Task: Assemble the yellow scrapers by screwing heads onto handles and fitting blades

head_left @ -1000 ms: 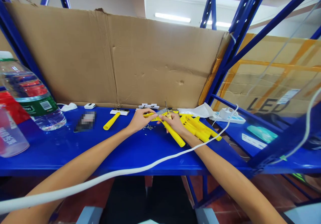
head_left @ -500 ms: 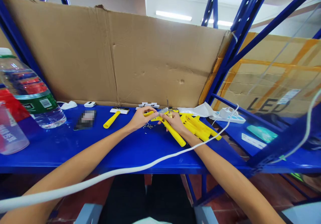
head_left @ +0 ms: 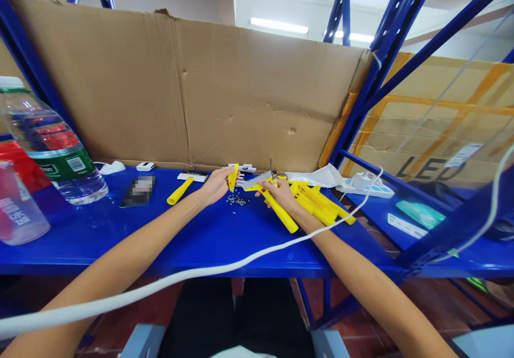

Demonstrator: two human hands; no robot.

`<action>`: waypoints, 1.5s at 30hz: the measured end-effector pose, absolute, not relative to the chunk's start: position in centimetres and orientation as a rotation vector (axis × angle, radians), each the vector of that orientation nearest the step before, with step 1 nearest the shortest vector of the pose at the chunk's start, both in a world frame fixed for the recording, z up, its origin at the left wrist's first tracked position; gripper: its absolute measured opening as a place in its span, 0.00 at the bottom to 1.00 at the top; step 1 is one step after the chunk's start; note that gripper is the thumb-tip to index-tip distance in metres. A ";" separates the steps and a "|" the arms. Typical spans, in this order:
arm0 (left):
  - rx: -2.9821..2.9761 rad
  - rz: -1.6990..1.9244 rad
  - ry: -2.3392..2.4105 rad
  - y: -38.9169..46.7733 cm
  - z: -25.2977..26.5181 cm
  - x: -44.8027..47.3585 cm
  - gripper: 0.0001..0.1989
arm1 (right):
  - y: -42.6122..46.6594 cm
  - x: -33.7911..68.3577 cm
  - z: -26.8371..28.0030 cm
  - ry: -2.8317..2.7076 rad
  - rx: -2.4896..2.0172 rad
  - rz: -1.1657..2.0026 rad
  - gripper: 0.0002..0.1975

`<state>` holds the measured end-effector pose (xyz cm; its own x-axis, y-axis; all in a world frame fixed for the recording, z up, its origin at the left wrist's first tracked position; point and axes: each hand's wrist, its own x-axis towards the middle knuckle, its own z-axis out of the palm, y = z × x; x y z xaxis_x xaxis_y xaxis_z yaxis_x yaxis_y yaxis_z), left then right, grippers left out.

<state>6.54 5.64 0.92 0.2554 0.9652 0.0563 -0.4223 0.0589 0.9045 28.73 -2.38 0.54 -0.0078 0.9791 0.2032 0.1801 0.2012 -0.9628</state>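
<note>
A yellow piece (head_left: 233,178) is pinched in the left hand (head_left: 217,184). A handle (head_left: 284,215) is gripped in the right hand (head_left: 281,192).

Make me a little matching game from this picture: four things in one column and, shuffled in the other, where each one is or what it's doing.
1. left hand
2. right hand
3. large bottle
4. tiny loose pieces

A. stands at the far left, with a green label
B. holds a small, flat yellow piece
C. lie scattered on the blue table
D. grips a long yellow handle

Right pairs: 1-B, 2-D, 3-A, 4-C.
</note>
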 end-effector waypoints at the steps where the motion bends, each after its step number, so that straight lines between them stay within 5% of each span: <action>1: 0.997 1.217 0.701 5.7 0.8 6.4 0.04 | -2.4 28.7 0.5 -1.423 -1.188 0.959 0.27; 13: 0.933 1.388 0.651 5.7 1.2 5.9 0.15 | -2.3 29.0 0.3 -1.440 -1.184 0.962 0.24; 36: 1.441 1.261 0.651 5.0 2.5 5.5 0.07 | -2.3 29.0 0.4 -1.446 -1.205 0.965 0.22; 45: 1.760 1.130 0.633 4.6 3.6 4.2 0.16 | -1.9 29.1 0.5 -1.447 -1.242 0.982 0.18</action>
<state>4.24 4.63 3.56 0.4461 0.7905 0.4197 -0.0549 -0.4439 0.8944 29.14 -1.93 0.46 -0.0256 0.9872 0.1574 0.2188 0.1592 -0.9627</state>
